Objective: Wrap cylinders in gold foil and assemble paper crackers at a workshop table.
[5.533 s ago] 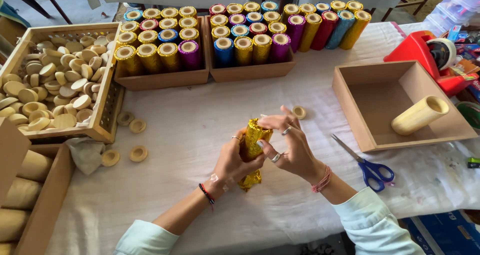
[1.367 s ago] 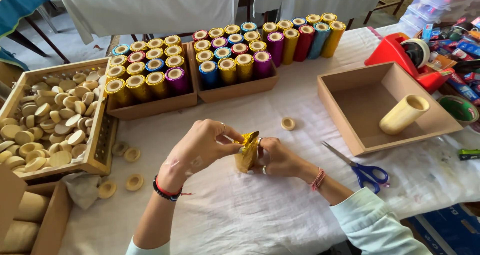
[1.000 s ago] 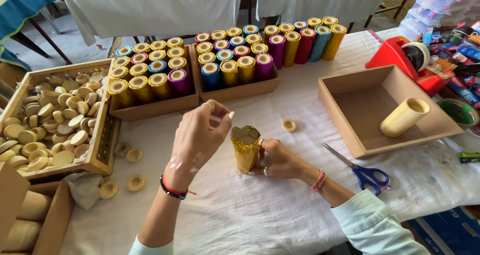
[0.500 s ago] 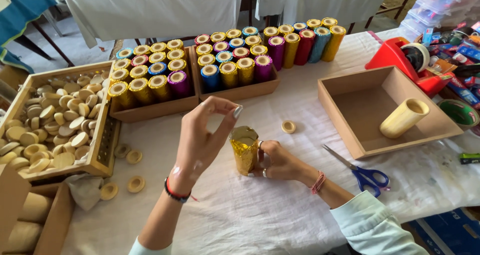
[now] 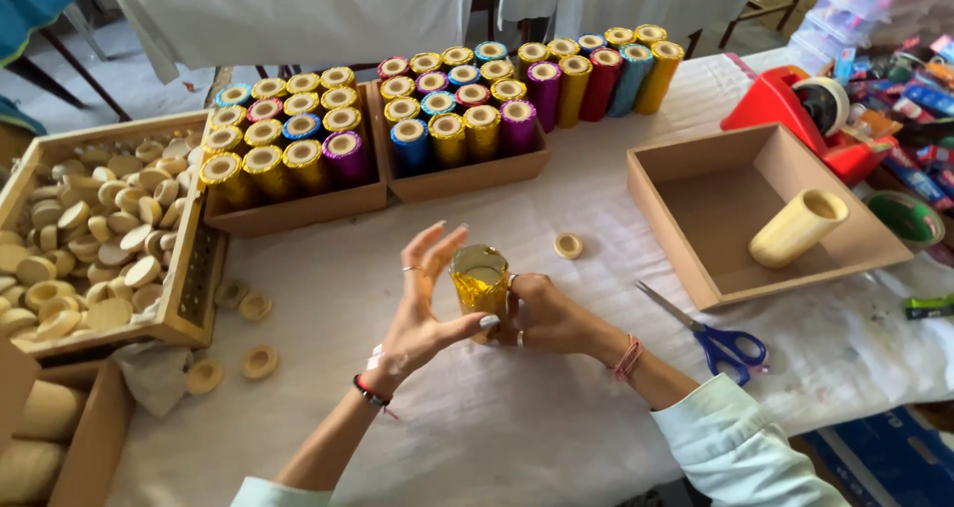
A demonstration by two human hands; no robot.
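Observation:
A short tube wrapped in gold foil (image 5: 480,280) stands upright on the white cloth (image 5: 517,418) in front of me. My right hand (image 5: 545,314) grips its right side low down. My left hand (image 5: 422,303) is beside it on the left with fingers spread upward, the thumb touching the foil near the base. The tube's top end shows crumpled foil tucked inward.
Two cardboard boxes (image 5: 298,209) (image 5: 467,177) at the back hold several foil-wrapped tubes in gold, blue, purple and red. A wooden tray (image 5: 194,278) of pale round caps is on the left, with loose caps (image 5: 260,361) nearby. A box with a plain tube (image 5: 798,228), blue scissors (image 5: 730,344) and a red tape dispenser (image 5: 795,109) are on the right.
The gold tube has gone from being held tilted to standing upright on the cloth. My left hand let go of its top, opened, and came down beside it.

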